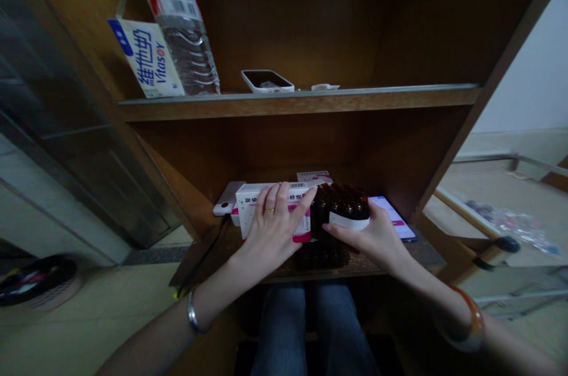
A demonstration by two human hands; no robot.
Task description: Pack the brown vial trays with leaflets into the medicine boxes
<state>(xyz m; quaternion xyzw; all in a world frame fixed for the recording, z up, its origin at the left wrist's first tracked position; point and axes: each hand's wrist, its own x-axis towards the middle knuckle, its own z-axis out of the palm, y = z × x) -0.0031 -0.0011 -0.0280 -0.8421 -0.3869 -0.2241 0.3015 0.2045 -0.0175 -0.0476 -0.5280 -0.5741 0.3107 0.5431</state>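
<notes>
My left hand (274, 235) lies over the front of a white and pink printed carton (249, 205), its fingers gripping it and a ring on one of them. At the carton's right end is a bundle of small dark brown bottles (344, 201) with a white paper strip (349, 221) round part of it. My right hand (378, 240) is closed on this bundle, thumb in front. The bundle meets the carton's end; how far it goes inside I cannot tell. Below it, more brown bottles (323, 257) rest on the wooden desk (275, 269), partly in shadow.
Behind the carton stands another white and pink box (314, 176). A lit phone (397, 221) lies at the right, a white device (228, 198) with a cable at the left. The shelf above (377, 97) bears a plastic bottle (186, 38), a drink carton (148, 59) and a white-rimmed tray (268, 81).
</notes>
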